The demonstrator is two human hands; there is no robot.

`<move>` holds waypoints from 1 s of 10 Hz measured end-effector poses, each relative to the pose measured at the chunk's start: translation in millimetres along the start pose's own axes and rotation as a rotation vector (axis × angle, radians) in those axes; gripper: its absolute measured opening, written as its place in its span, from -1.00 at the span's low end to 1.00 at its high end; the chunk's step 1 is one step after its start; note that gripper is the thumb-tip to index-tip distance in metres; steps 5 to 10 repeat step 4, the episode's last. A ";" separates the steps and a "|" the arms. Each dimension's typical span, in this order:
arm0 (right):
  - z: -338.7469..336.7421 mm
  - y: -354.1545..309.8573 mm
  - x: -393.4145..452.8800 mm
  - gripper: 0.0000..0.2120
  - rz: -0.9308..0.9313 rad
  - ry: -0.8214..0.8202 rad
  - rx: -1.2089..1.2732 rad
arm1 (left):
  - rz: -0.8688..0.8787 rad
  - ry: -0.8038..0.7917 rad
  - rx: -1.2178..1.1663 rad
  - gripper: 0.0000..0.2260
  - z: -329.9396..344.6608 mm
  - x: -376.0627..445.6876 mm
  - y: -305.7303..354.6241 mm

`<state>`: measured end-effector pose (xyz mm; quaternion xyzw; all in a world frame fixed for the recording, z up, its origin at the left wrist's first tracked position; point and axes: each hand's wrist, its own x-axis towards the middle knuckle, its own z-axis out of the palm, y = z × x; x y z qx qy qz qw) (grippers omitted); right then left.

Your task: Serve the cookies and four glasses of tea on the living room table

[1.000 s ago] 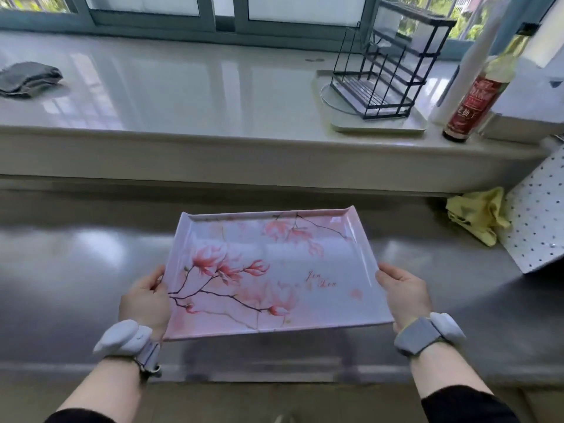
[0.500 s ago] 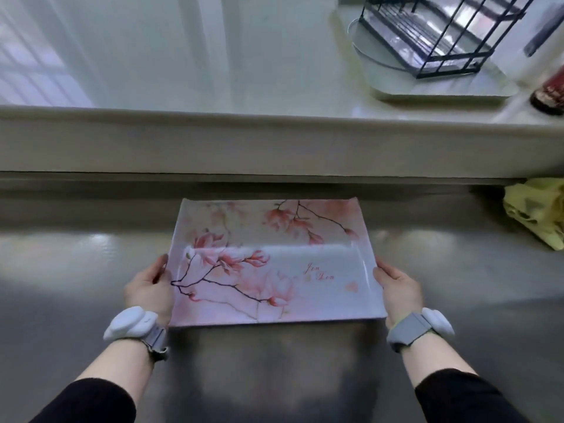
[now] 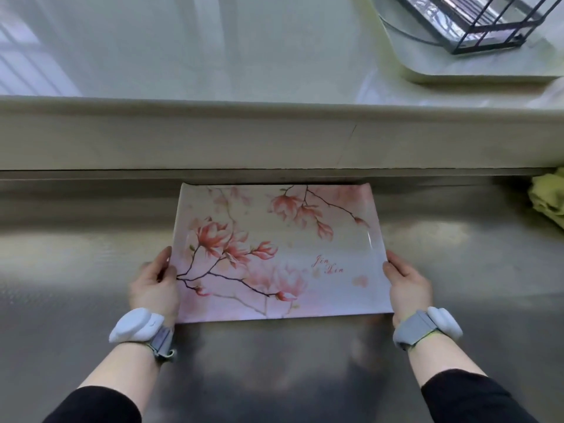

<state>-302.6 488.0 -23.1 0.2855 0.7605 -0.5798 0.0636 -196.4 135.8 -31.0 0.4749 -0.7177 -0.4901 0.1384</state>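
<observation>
A rectangular serving tray [image 3: 341, 303], white and pink with painted magnolia branches, lies flat over the steel counter [image 3: 76, 270], its far edge near the raised ledge. My left hand [image 3: 154, 285] grips the tray's left rim near the front corner, thumb on top. My right hand [image 3: 407, 285] grips the right rim the same way. Nothing is on the tray. No cookies or tea glasses are in view. Whether the tray rests on the counter or hovers just above it I cannot tell.
A pale stone ledge [image 3: 244, 135] rises behind the counter. On it at the far right stands a black wire rack [image 3: 488, 22] on a light tray [image 3: 433, 71]. A yellow-green cloth [image 3: 547, 199] lies at the counter's right edge.
Both hands have lowered the tray and pushed it forward toward the ledge, levelling it out. My view has tipped further down, so the window, bottle and grey cloth have left the frame.
</observation>
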 end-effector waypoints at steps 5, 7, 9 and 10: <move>27.2 -16.9 -59.0 -0.55 -0.184 -0.083 -0.306 | 0.028 -0.223 0.062 -0.68 -25.8 0.5 0.1; 27.2 -16.9 -59.0 -0.55 -0.184 -0.083 -0.306 | 0.028 -0.223 0.062 -0.68 -25.8 0.5 0.1; 27.2 -16.9 -59.0 -0.55 -0.184 -0.083 -0.306 | 0.028 -0.223 0.062 -0.68 -25.8 0.5 0.1; 27.2 -16.9 -59.0 -0.55 -0.184 -0.083 -0.306 | 0.028 -0.223 0.062 -0.68 -25.8 0.5 0.1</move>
